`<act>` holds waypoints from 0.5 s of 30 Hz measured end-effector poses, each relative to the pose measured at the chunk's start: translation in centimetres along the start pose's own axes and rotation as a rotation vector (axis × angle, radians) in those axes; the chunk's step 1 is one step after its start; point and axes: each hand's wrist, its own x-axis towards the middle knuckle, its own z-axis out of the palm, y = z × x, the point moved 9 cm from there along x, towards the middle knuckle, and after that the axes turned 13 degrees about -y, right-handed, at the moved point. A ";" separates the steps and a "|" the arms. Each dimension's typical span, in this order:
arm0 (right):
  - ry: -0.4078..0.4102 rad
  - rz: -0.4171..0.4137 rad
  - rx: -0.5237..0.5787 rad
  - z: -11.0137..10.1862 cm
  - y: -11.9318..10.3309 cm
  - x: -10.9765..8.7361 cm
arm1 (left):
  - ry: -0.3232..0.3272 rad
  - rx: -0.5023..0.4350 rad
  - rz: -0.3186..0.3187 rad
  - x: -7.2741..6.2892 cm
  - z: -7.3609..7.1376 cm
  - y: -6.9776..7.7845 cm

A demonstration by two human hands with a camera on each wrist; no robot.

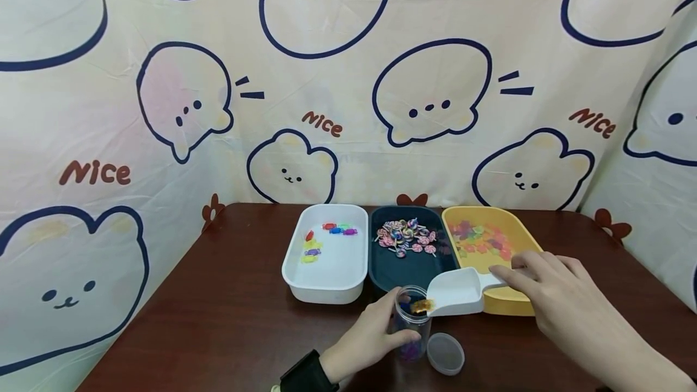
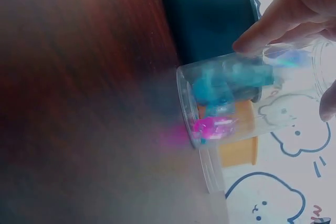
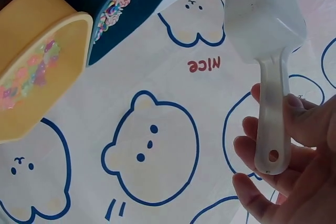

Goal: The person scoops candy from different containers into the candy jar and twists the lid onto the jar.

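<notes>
Jar (image 1: 412,323): left hand (image 1: 373,334) grips it, fingers around its side
Scoop (image 1: 456,292): held in right hand (image 1: 552,289) fingers, tip at jar's mouth
Lid (image 1: 445,354): on tabletop (image 1: 218,319), beside jar

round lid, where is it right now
In the head view, the round lid lies on the dark table, just right of the clear jar held in the left hand and lower in the picture than the white scoop.

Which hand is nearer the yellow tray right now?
Right. In the head view, the right hand appears at the yellow tray's near right edge, holding the white scoop; the left hand grips the clear jar, farther off to the tray's left.
</notes>
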 end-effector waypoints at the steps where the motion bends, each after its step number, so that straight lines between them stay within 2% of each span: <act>1: -0.008 0.003 0.006 0.1 0.1 0.1 | -0.001 -0.002 -0.004 -0.3 -0.1 0.6; 4: -0.055 0.016 0.029 0.5 0.4 0.3 | 0.007 -0.002 -0.017 -1.7 -1.0 3.5; 7: -0.137 0.034 0.040 1.3 0.6 0.6 | 0.014 -0.013 -0.044 -3.2 -1.9 6.7; 9: -0.169 0.030 0.037 1.6 0.5 0.7 | 0.018 -0.025 -0.060 -3.7 -2.2 7.6; 11: -0.184 0.023 0.040 1.9 0.4 0.8 | 0.018 -0.020 -0.062 -3.6 -2.3 7.5; 15: -0.162 -0.004 0.094 2.1 -0.2 0.7 | -0.023 -0.032 -0.014 -2.1 -1.6 4.3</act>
